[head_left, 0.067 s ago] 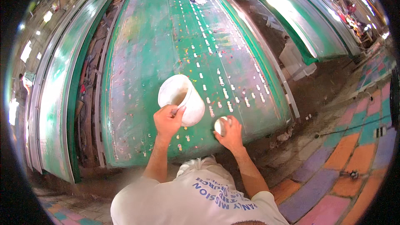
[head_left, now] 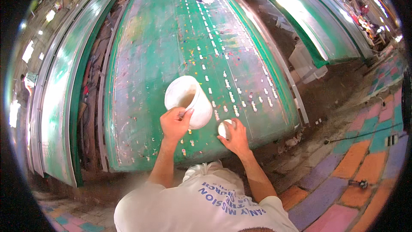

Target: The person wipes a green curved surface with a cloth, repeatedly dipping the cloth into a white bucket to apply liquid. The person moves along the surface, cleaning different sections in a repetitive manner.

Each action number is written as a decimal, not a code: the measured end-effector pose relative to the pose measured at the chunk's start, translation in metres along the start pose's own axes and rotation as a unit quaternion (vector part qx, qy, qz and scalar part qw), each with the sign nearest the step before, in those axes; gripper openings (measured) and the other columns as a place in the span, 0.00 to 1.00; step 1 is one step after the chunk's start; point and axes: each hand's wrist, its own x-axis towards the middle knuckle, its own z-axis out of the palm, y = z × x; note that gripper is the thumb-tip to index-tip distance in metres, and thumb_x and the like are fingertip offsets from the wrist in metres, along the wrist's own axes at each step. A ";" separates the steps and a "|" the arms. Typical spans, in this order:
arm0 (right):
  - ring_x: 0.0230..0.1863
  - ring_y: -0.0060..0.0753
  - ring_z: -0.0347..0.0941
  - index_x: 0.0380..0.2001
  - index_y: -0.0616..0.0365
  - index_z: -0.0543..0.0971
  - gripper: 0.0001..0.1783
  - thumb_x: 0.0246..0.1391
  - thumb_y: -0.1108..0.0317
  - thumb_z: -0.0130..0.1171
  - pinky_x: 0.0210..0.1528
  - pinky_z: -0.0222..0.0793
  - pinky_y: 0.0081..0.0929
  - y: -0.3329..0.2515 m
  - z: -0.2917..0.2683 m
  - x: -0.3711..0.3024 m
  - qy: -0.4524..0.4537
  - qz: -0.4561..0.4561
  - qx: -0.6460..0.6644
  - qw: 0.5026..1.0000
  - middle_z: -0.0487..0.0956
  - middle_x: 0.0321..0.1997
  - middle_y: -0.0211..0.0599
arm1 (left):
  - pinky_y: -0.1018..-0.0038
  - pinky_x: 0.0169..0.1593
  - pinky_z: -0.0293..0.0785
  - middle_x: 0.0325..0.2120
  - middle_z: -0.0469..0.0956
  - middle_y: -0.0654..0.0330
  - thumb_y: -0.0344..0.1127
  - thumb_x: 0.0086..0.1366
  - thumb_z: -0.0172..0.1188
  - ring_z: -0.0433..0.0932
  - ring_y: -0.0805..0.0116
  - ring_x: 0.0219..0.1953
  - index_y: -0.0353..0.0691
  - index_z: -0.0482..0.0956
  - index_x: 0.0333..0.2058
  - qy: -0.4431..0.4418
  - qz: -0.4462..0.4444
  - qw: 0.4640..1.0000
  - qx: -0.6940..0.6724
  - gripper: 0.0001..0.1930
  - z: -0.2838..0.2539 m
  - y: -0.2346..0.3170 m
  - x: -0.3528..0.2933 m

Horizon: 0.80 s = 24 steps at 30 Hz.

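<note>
My left hand (head_left: 175, 123) grips the rim of a white plastic bucket (head_left: 201, 111), which tilts over the near end of a long green table (head_left: 146, 99). Some brownish-grey stuff shows inside it; what it is I cannot tell. Just right of the bucket, my right hand (head_left: 237, 137) has its fingers wrapped round a small white round cup (head_left: 223, 129). Its contents are hidden from me. Beyond both hands, rows of small white blobs (head_left: 232, 97) run lengthwise along the table.
A parallel green table (head_left: 60, 103) stands on the left, another (head_left: 296, 8) on the right, with dark gaps between. A whitish lump (head_left: 206, 0) lies far up the middle table. Coloured paving (head_left: 339, 180) covers the floor at right, crossed by a dark cable (head_left: 365, 135).
The cup in my right hand has shifted slightly left and up, nearer the bucket. The bucket has moved a touch to the right.
</note>
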 end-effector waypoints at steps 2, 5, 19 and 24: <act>0.72 0.65 0.66 0.65 0.54 0.78 0.39 0.55 0.49 0.77 0.70 0.65 0.59 0.014 -0.005 0.008 -0.023 0.003 0.041 0.999 0.66 0.73 0.57 | 0.77 0.21 0.74 0.21 0.85 0.56 0.29 0.64 0.77 0.83 0.75 0.19 0.31 0.85 0.31 -0.003 0.034 0.999 0.038 0.09 0.013 0.013 0.004; 0.72 0.63 0.67 0.63 0.57 0.80 0.34 0.61 0.48 0.72 0.72 0.64 0.58 0.051 -0.016 0.019 -0.014 0.009 0.043 0.999 0.70 0.73 0.57 | 0.76 0.22 0.75 0.21 0.85 0.57 0.30 0.63 0.78 0.83 0.75 0.19 0.34 0.85 0.30 0.005 0.000 1.000 0.029 0.09 0.034 0.024 0.016; 0.84 0.46 0.55 0.76 0.55 0.70 0.39 0.75 0.38 0.48 0.84 0.41 0.60 0.297 -0.121 0.141 -0.105 -0.155 -0.152 0.970 0.62 0.84 0.45 | 0.76 0.22 0.68 0.19 0.80 0.60 0.30 0.65 0.77 0.79 0.76 0.17 0.34 0.84 0.29 0.070 -0.089 0.984 0.141 0.10 0.190 0.158 -0.032; 0.83 0.45 0.57 0.74 0.59 0.71 0.41 0.73 0.38 0.50 0.83 0.46 0.60 0.328 -0.171 0.128 -0.238 -0.222 -0.193 0.926 0.65 0.82 0.43 | 0.75 0.23 0.69 0.19 0.79 0.60 0.30 0.64 0.78 0.79 0.74 0.19 0.34 0.86 0.30 0.124 -0.148 0.962 0.190 0.09 0.278 0.224 -0.043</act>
